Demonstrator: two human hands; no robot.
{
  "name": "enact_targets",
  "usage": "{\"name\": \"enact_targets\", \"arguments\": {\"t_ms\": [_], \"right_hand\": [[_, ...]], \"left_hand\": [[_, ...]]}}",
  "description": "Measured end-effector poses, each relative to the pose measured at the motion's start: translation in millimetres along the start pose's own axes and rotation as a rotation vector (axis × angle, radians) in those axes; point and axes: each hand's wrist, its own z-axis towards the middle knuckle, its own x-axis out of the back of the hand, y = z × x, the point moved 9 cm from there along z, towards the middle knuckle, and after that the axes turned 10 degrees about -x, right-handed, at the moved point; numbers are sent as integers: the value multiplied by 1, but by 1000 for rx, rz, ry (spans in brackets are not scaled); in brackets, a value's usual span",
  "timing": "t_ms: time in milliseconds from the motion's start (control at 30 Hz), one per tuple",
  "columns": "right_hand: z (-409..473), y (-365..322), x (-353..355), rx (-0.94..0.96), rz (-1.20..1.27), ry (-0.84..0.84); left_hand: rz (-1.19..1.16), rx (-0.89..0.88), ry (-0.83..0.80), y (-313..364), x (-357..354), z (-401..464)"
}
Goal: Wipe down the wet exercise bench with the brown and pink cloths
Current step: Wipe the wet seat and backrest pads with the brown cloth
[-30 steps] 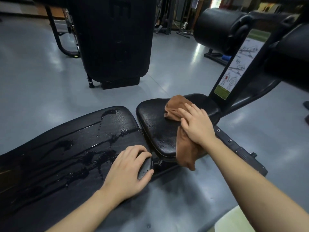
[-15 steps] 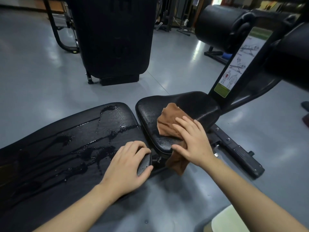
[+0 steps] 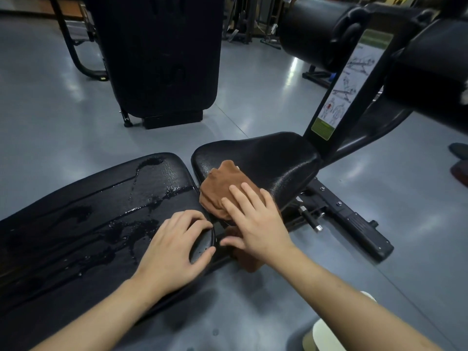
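Grey gym floor (image 3: 76,127) all round, other black equipment standing behind. Exercise bench lies across the foreground in two pads.

Long back pad (image 3: 101,211): puddles and streaks of water stand on most of its visible surface. Judged unwiped; the bulk of the work is left here.

Seat pad (image 3: 266,160): far part looks dull with only fine sheen, so judged largely wiped; near-left corner is under the cloth now.

Brown cloth (image 3: 222,188): bunched on the seat pad's near-left corner, one end hanging over the edge toward the floor.

Right hand (image 3: 255,221): flat, fingers spread, pressing down on the brown cloth; not pinching it.

Left hand (image 3: 174,252): empty, fingers curled over the end edge of the back pad, thumb underneath, bracing.

Pink cloth: not in view.

Containers: none clearly seen. A pale rounded object (image 3: 326,335) at bottom edge is cropped; cannot tell what it is.
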Motion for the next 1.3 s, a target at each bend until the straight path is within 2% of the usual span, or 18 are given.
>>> {"name": "enact_targets", "arguments": {"t_ms": [100, 200, 367, 567, 733, 1200, 1300], "right_hand": [[-5, 12, -3, 179, -34, -153], [-3, 35, 0, 291, -46, -129], [28, 136, -9, 121, -70, -282], [47, 167, -15, 197, -50, -294], [42, 158, -16, 250, -109, -324], [14, 57, -8, 302, -110, -259], [12, 38, -8, 304, -122, -288]], "left_hand": [[-5, 4, 2, -1, 0, 0], [-11, 11, -3, -1, 0, -1], [-11, 17, -16, -1, -1, -1], [-26, 11, -10, -2, -2, 0], [-29, 6, -9, -1, -2, 0], [-12, 19, -27, -1, -2, 1], [-10, 19, -26, -1, -2, 1]]}}
